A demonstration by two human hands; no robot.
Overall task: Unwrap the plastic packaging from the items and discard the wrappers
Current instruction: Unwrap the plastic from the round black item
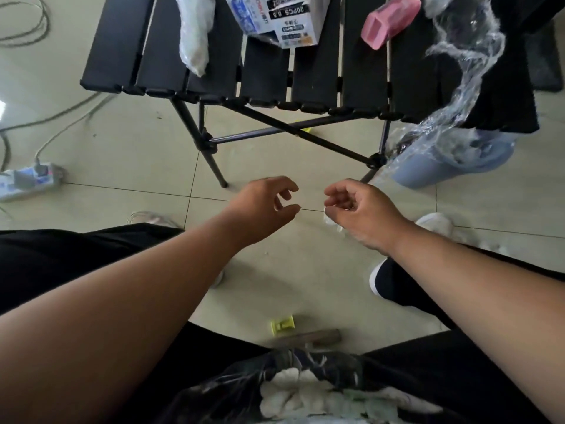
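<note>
Floor [305, 270]: pale tiles with dark joints, seen from above between the person's knees.
Worktop [266, 75]: black slatted folding table on crossed legs, at the top of the view beyond both hands.
Black bag [232, 390]: dark plastic bag at the bottom edge between the legs, open mouth up, crumpled white wrappers [293, 393] inside it.
Loose film [458, 87]: long strip of clear crinkled plastic hanging off the worktop's right end toward a pale blue bin [443, 166] on the floor.
White box [284, 19]: printed carton on the worktop, upper middle, lying tilted.
White bag [195, 29]: clear-white plastic bag on the worktop, left of the carton.
Pink item [388, 19]: pink block-shaped piece on the worktop, right of the carton, near the film.
Power strip [27, 180]: white, on the floor at far left, cables running from it.
Left hand [263, 206]: held over the floor, fingers loosely curled and apart from the thumb, nothing in them.
Right hand [360, 212]: just beside the left, not touching; fingers curled, thumb and forefinger pinching a small scrap of clear wrapper [331, 220] that hangs beneath the hand.
Yellow clip [282, 325]: small, on the floor near the black bag, beside a brown stick [312, 337].
</note>
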